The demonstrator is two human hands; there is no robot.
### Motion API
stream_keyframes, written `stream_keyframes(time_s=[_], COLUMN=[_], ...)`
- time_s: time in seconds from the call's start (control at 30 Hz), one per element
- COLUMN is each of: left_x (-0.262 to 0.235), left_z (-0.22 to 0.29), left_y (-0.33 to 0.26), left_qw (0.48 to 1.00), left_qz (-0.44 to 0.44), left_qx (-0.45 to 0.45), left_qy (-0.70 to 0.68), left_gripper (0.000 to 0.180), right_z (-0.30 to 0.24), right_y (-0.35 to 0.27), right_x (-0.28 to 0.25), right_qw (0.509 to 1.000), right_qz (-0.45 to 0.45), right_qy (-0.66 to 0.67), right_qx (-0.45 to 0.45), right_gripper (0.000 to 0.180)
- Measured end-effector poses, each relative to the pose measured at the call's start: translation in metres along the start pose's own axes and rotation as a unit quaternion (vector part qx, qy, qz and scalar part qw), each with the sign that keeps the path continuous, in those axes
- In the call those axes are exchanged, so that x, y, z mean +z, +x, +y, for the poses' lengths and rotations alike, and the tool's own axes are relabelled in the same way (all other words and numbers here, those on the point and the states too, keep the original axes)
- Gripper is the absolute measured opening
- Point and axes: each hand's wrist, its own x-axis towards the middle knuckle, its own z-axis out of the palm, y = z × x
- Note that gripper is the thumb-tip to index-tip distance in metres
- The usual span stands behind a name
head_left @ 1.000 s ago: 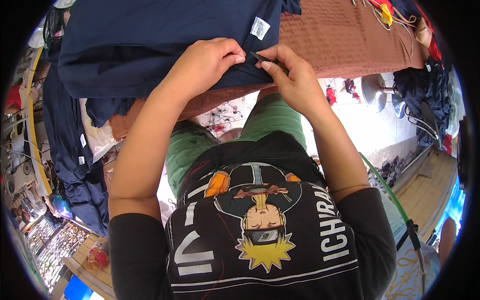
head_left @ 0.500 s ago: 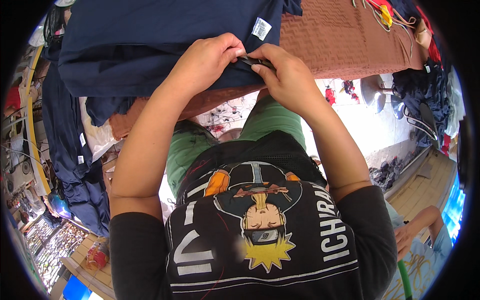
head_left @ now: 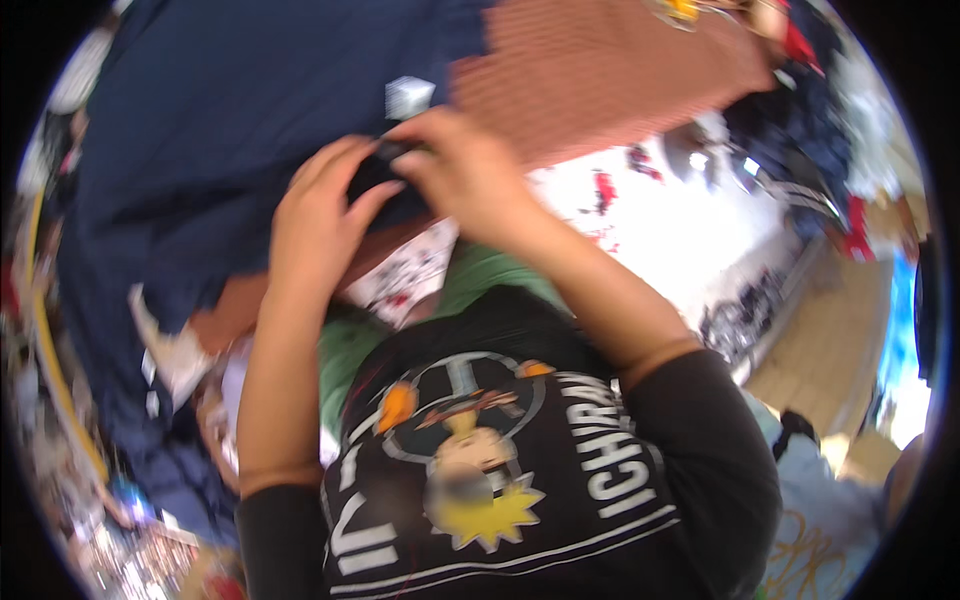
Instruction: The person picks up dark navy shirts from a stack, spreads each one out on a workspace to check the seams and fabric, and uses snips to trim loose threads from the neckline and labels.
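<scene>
Navy fabric (head_left: 300,70) lies spread over the surface before me, with a white label (head_left: 409,97) near its right side. On its near part rests my left hand (head_left: 320,205), thumb apart from the fingers and nothing visible between them. Close by on the right, my right hand (head_left: 460,165) is curled with thumb and index around small dark thread snips (head_left: 390,150), blurred and mostly hidden by the fingers. The snips' tip points toward my left fingertips.
Brown textured cloth (head_left: 600,70) covers the surface at right. More navy cloth (head_left: 120,400) hangs at the left. Thread scraps (head_left: 603,190) litter the white floor. At the lower right a person in light blue (head_left: 830,510) is close beside me.
My left hand has let go of its pinch on the fabric and spread its fingers. Both hands have shifted left and slightly down in the view, which has turned and blurred.
</scene>
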Motion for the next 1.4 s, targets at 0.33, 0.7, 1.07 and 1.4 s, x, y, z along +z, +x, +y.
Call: stream_keyframes(time_s=[0.33, 0.7, 1.07, 1.4], left_x=[0.006, 0.001, -0.003, -0.021], left_z=[-0.01, -0.025, -0.02, -0.012], left_y=[0.021, 0.024, 0.021, -0.004], left_qw=[0.99, 0.975, 0.978, 0.995], left_qz=[-0.083, -0.116, -0.095, -0.057], left_qx=[-0.048, -0.091, -0.091, -0.014], left_qy=[-0.105, -0.163, -0.159, -0.086], left_gripper=[0.015, 0.012, 0.012, 0.016], right_z=[0.004, 0.009, -0.006, -0.008], right_y=[-0.006, -0.004, 0.008, 0.001], right_x=[-0.001, -0.002, 0.0, -0.018], right_qw=[0.996, 0.993, 0.994, 0.998], right_qz=[-0.012, -0.052, -0.093, -0.048], right_qy=[0.051, 0.054, -0.043, 0.017], right_qx=[0.068, 0.094, 0.03, 0.039], right_gripper=[0.02, 0.016, 0.017, 0.015])
